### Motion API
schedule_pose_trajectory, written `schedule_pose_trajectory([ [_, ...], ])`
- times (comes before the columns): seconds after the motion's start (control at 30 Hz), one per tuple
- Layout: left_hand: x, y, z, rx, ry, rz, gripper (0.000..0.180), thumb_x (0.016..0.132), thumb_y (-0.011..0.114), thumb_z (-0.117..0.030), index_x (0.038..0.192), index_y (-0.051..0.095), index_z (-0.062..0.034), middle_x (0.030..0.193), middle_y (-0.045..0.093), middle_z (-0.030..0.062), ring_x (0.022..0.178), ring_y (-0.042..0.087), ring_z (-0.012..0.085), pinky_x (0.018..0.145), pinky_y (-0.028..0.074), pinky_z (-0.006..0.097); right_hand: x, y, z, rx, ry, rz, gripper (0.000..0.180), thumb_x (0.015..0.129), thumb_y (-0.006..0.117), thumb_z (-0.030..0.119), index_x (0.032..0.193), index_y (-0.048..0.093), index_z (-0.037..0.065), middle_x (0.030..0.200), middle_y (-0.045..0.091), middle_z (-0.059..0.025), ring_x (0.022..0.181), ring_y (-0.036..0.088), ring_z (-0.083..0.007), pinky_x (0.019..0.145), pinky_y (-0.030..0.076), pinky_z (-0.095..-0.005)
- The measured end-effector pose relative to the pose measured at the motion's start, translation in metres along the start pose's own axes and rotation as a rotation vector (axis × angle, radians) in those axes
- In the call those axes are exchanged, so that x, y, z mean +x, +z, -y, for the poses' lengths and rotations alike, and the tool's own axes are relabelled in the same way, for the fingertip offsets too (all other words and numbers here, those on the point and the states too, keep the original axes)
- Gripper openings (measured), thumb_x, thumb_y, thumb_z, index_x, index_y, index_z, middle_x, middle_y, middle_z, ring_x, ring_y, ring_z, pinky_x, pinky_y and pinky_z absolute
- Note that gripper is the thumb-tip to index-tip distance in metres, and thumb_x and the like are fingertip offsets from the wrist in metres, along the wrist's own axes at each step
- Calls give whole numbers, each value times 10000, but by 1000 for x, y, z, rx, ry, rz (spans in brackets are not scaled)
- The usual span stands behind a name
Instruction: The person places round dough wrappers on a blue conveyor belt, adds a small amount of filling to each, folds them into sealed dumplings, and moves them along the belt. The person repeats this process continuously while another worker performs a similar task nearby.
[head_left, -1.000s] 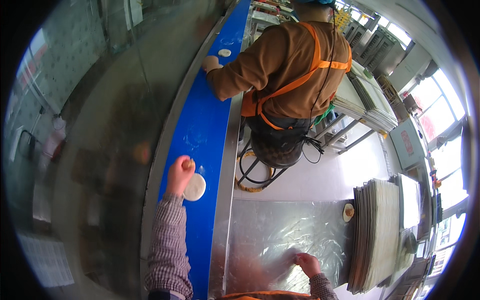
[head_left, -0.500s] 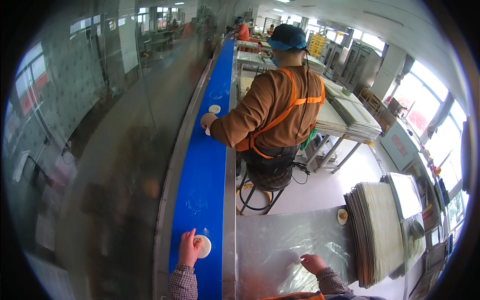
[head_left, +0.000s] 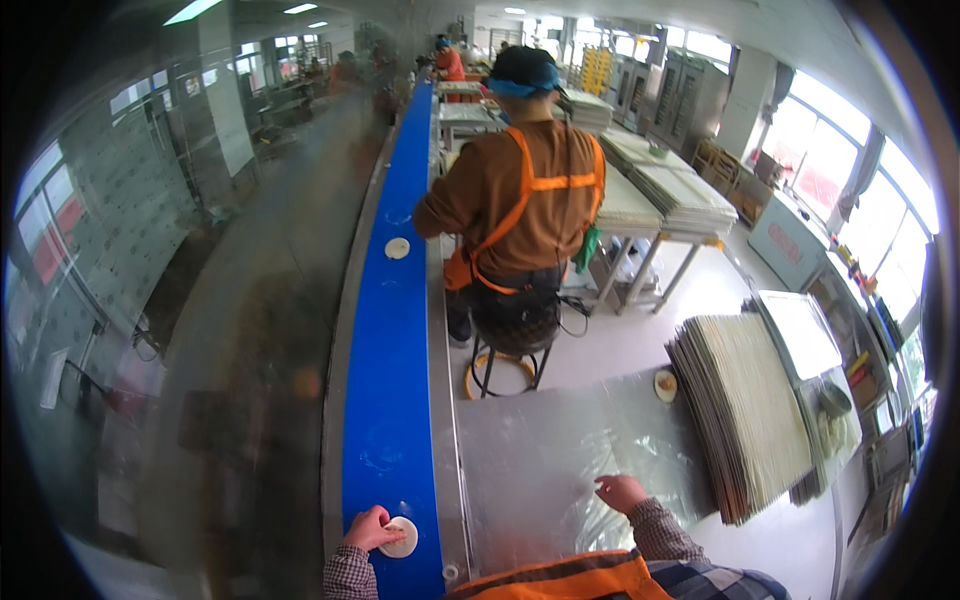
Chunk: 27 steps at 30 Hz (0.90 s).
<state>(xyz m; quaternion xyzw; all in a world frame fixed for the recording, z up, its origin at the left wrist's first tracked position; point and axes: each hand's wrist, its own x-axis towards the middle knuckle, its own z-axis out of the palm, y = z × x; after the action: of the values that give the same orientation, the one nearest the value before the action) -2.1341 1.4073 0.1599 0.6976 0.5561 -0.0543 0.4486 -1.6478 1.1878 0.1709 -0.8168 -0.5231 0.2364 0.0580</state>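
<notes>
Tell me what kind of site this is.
Probably a food production line. A long blue conveyor belt carries flat round pale dough discs, a co-worker in an orange apron sits beside it, and stacked flat trays fill the steel tables.

Left hand (head_left: 368,528) on dough disc (head_left: 402,537), blue belt (head_left: 392,400)

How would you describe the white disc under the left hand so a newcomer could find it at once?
Follow the long blue conveyor belt to its near end. There the left hand rests on a flat round white disc. The other disc lies far up the belt, untouched, beside the seated person.
</notes>
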Motion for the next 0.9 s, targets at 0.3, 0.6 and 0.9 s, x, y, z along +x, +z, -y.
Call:
schedule_pose_trajectory([
  [0.3, -87, 58, 11, -490, -264, 187, 374, 725, 763, -103, 1012, 554, 15, 1012, 610, 117, 912, 608, 161, 738, 511, 298, -6, 7, -1, 314, -93, -17, 298, 817, 569, 201, 1085, 631, 87, 902, 672, -120, 835, 639, -303, 749, 513, -391],
  [0.6, 51, 164, -257, -1229, 133, 371, 431, 931, 532, -78, 1322, 364, -16, 1227, 520, 105, 1110, 537, 196, 942, 458, 362, 35, -11, -2, 1696, 33, 350, 563, 877, 608, 377, 1298, 475, 27, 1116, 623, -130, 998, 612, -212, 806, 517, -308],
  [0.9, 232, 351, -475, -631, 367, 148, 371, 864, 637, -297, 1076, 590, 3, 953, 655, 117, 882, 614, 189, 789, 492, 323, 163, -68, -207, 1053, 84, -312, 398, 870, 581, 77, 1252, 509, -8, 1140, 605, -119, 998, 604, -191, 845, 503, -297],
])
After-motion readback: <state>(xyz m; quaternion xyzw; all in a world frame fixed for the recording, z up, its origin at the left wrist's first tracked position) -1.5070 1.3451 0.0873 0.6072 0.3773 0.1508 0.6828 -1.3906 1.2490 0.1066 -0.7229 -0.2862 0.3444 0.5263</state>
